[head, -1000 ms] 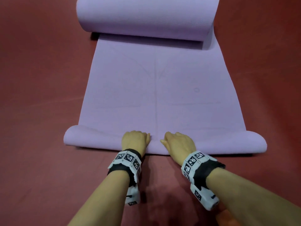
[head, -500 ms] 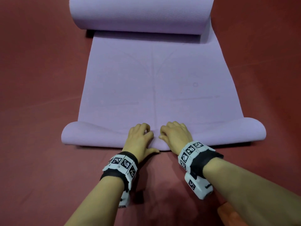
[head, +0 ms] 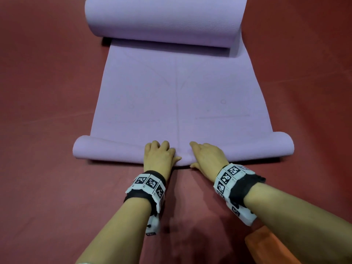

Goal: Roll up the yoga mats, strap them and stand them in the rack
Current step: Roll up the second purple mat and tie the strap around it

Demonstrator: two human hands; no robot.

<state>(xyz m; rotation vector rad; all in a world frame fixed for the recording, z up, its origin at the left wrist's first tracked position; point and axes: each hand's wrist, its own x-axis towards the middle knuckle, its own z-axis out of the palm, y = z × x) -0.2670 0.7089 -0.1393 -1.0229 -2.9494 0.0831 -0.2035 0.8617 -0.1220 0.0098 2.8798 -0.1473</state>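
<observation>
Curling the lilac yoga mat (head: 177,96) on the red floor (head: 47,92), I had my left hand (head: 159,155) and right hand (head: 207,157) side by side at the middle of the starting roll (head: 114,151), at the mat's 6 o'clock edge; the fingers of both hands were bent over the roll's top, thumbs at its near side, holding it closed; the far roll (head: 165,18) lay fat at 12 o'clock, flat mat between the two. The foam looked light, soft and springy, likely to uncurl if released; hands set wider toward 9 and 3 o'clock would probably keep the ends even. An orange block (head: 266,244) sat at 5 o'clock.
</observation>
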